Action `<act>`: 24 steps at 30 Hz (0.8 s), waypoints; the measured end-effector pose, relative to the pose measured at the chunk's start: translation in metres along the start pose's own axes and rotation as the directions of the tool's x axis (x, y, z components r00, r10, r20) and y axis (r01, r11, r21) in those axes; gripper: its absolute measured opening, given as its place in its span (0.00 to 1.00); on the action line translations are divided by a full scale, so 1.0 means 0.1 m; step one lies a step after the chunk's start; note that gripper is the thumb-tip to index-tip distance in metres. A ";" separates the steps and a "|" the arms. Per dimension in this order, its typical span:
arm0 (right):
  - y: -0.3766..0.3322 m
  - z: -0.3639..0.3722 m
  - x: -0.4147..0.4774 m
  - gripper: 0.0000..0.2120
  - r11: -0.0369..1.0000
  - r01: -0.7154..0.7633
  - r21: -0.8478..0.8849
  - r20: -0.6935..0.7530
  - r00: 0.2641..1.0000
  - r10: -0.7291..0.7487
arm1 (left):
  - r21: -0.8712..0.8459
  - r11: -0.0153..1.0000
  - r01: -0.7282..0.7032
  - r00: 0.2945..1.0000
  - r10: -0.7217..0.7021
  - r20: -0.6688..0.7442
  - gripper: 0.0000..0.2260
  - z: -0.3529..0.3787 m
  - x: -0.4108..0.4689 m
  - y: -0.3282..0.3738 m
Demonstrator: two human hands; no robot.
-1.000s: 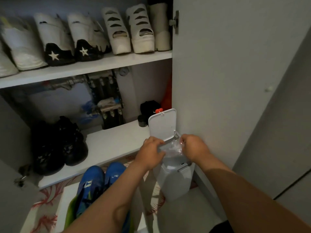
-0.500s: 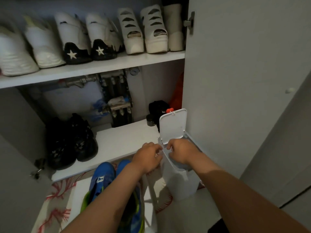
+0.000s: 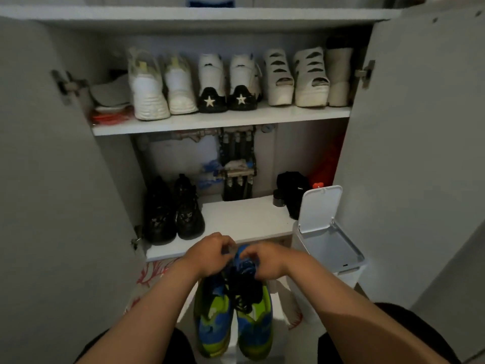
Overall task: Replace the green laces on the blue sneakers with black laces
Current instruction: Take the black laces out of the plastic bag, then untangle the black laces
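Both grips closed: left hand (image 3: 210, 254) and right hand (image 3: 270, 261) pinch black laces (image 3: 242, 287) above blue sneakers (image 3: 233, 319), frame 6 o'clock. Open-lidded white bin (image 3: 330, 248) at 3 o'clock; cabinet shelf (image 3: 236, 222) at 12.

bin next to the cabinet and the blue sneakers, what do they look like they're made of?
Bin: probably moulded plastic, white, smooth and slightly glossy; its thin flip lid stands open. Blue sneakers: likely synthetic textile or mesh uppers in blue and lime green, matte; too dim to tell more. Black laces look like woven fabric cord.
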State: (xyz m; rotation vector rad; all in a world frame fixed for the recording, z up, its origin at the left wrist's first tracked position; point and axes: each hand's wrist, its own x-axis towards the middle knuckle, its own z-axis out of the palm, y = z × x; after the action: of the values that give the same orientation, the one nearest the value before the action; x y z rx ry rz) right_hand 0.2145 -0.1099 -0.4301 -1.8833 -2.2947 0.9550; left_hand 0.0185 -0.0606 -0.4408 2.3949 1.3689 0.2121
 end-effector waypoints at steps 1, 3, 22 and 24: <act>-0.05 0.02 0.00 0.34 0.998 -0.004 -0.056 0.052 0.999 0.007 | -0.042 0.999 0.014 1.000 -0.013 0.015 0.16 -0.01 -0.05 -0.02; -0.12 0.06 -0.01 0.39 0.990 -0.020 -0.137 0.103 0.994 0.035 | -0.146 0.989 0.036 0.997 -0.025 0.073 0.18 -0.01 -0.15 -0.03; -0.40 0.13 0.02 0.15 0.844 0.172 0.507 -0.535 0.831 0.152 | -0.403 0.914 0.036 0.999 -0.028 0.026 0.02 -0.06 -0.34 0.02; -0.45 0.14 0.03 0.15 0.762 0.221 0.609 -0.540 0.819 0.195 | -0.407 0.913 0.039 0.999 -0.046 -0.008 0.11 -0.07 -0.34 0.02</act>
State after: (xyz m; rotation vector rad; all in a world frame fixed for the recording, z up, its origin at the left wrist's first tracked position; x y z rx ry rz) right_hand 0.1683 -0.1167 -0.4217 -1.5376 -1.3632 0.8537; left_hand 0.0007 -0.0889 -0.4314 2.0182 1.2393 0.4601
